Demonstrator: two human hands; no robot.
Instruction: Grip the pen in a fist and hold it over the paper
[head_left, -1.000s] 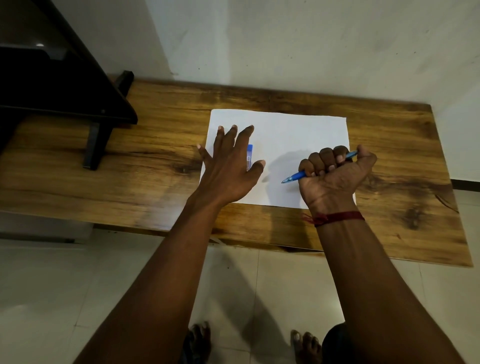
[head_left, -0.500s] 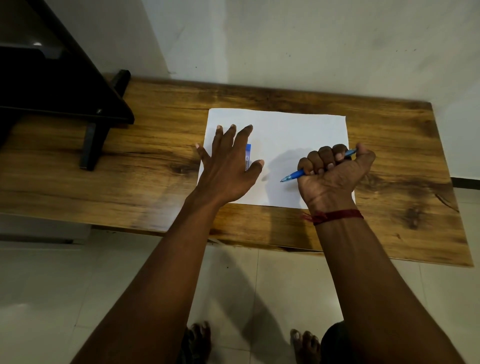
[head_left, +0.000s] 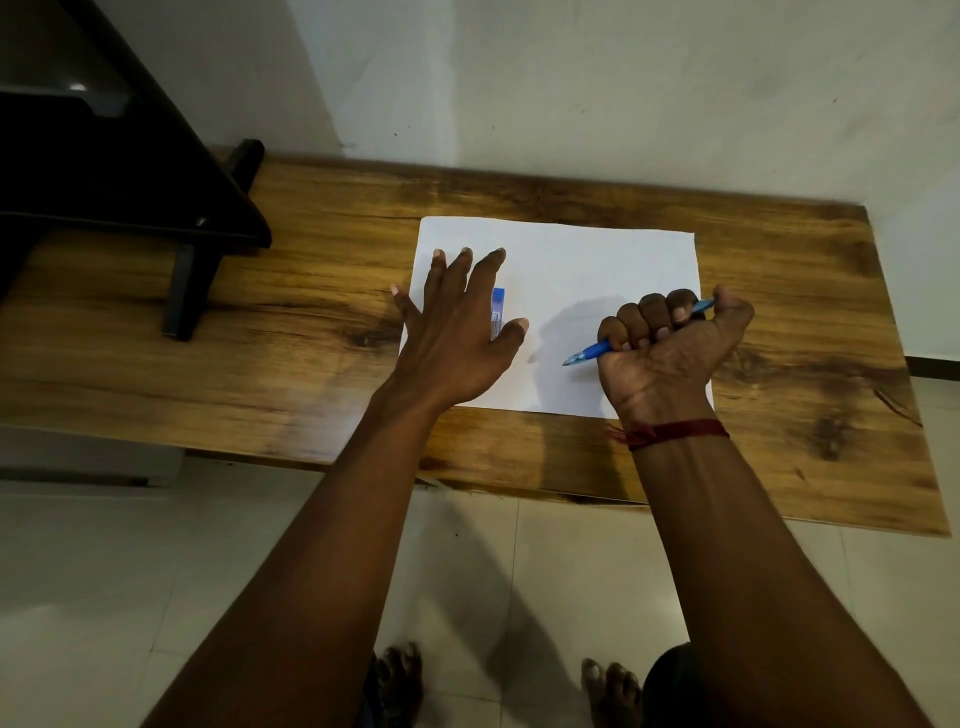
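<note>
The left hand (head_left: 457, 332) lies flat with its fingers spread, pressing down on the left side of a white sheet of paper (head_left: 582, 270). A small blue thing (head_left: 497, 312) peeks out from under it; I cannot tell what it is. The right hand (head_left: 670, 353) is curled in a fist tight round a blue pen (head_left: 587, 355), and the tip points left, just over the paper. The paper lies in the middle of the counter (head_left: 311, 322). To write well, I think the flat hand should keep the thin, smooth sheet from sliding, and the pen should press softly. The counter is hard brown wood with dark wavy lines. A red thread (head_left: 675, 431) wraps the right wrist.
</note>
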